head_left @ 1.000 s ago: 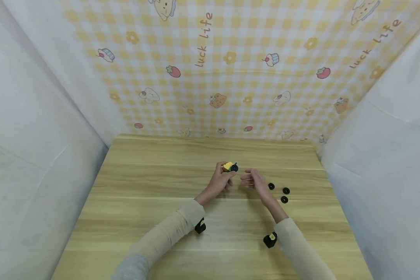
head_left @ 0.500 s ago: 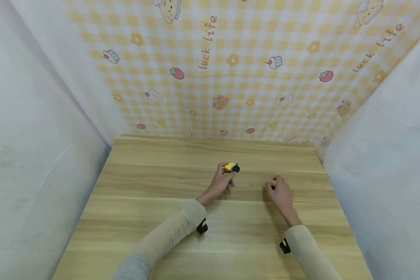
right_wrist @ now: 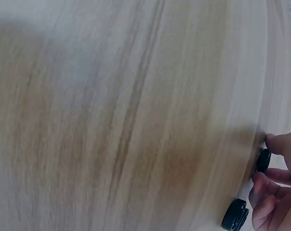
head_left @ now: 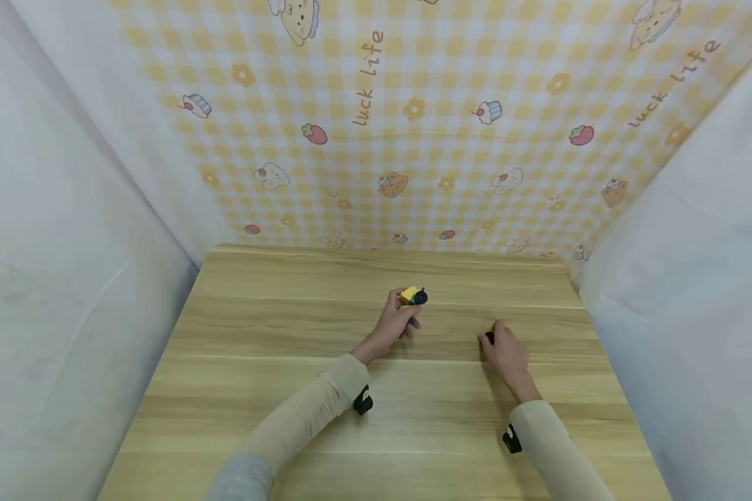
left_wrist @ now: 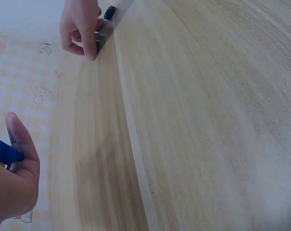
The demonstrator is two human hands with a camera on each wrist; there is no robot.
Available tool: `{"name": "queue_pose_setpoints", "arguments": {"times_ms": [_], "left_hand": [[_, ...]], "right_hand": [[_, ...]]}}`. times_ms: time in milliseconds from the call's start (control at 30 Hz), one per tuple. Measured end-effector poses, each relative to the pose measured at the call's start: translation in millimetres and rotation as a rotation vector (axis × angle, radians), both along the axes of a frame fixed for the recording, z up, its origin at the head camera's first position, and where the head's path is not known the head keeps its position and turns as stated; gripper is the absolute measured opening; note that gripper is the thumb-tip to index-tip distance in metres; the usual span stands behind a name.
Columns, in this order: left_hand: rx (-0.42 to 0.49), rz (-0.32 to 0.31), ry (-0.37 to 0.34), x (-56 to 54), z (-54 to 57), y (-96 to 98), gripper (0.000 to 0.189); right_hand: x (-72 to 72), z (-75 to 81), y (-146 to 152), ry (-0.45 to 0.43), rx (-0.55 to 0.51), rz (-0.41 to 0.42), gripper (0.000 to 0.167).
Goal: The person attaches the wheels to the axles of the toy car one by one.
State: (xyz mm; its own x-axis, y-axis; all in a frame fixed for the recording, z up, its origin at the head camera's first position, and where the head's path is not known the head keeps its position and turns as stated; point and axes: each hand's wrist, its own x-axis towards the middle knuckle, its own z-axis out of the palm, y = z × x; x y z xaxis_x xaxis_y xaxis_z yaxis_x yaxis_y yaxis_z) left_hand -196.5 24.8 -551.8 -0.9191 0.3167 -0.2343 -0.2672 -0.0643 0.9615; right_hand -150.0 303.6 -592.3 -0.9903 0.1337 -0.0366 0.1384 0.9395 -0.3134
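Note:
My left hand holds a small toy vehicle above the table. It has a yellow body and a black wheel on the side toward my right hand. A blue part of it shows in the left wrist view, beside the fingers. My right hand is low at the tabletop and pinches a small black toy wheel between thumb and fingers. Another black wheel lies close to those fingers in the right wrist view. From the head view, my right hand hides the other loose wheels.
The wood-grain table meets a yellow checked cloth at its back edge. White sheets hang at the left and right. Dark wrist devices sit under both sleeves.
My right hand has moved right from near the toy vehicle, down to the loose wheels, and its fingers have closed round one. The left hand stays nearly in place with the vehicle.

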Motion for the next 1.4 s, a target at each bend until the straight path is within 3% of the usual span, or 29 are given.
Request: {"name": "queue_pose_setpoints", "arguments": {"times_ms": [167, 267, 467, 600, 767, 867, 967, 1167, 1400], "left_hand": [[0.009, 0.028, -0.013, -2.0, 1.0, -1.7, 0.068], [0.023, 0.037, -0.022, -1.7, 0.1, -3.3, 0.067], [0.014, 0.029, -0.022, 0.6, -3.2, -5.7, 0.072], [-0.029, 0.042, 0.000, 1.7, -2.8, -4.5, 0.069], [-0.030, 0.057, 0.005, 2.0, -2.6, -3.3, 0.051], [-0.024, 0.046, -0.005, 1.5, -2.6, -3.4, 0.056], [-0.005, 0.031, -0.023, 1.0, -1.5, -3.2, 0.065], [0.028, 0.030, -0.012, 1.6, 1.7, 1.9, 0.052], [0.076, 0.034, -0.005, 2.8, 3.0, 10.5, 0.033]], "right_hand": [[0.3, 0.3, -1.6, -0.024, -0.034, 0.003, 0.032], [0.5, 1.3, -4.9, -0.046, -0.111, 0.003, 0.033], [1.3, 3.0, -19.4, -0.008, -0.412, -0.011, 0.033], [1.4, 9.4, -28.4, 0.024, -0.549, -0.010, 0.040], [-1.1, 21.3, -36.4, -0.076, -0.813, -0.016, 0.050], [-4.0, 29.7, -42.4, -0.139, -0.986, -0.038, 0.054], [-6.1, 38.6, -48.2, -0.190, -1.091, -0.033, 0.058], [-8.6, 51.3, -60.1, -0.199, -1.122, 0.032, 0.044], [-4.2, 62.2, -81.3, -0.161, -0.983, 0.186, 0.041]]}}
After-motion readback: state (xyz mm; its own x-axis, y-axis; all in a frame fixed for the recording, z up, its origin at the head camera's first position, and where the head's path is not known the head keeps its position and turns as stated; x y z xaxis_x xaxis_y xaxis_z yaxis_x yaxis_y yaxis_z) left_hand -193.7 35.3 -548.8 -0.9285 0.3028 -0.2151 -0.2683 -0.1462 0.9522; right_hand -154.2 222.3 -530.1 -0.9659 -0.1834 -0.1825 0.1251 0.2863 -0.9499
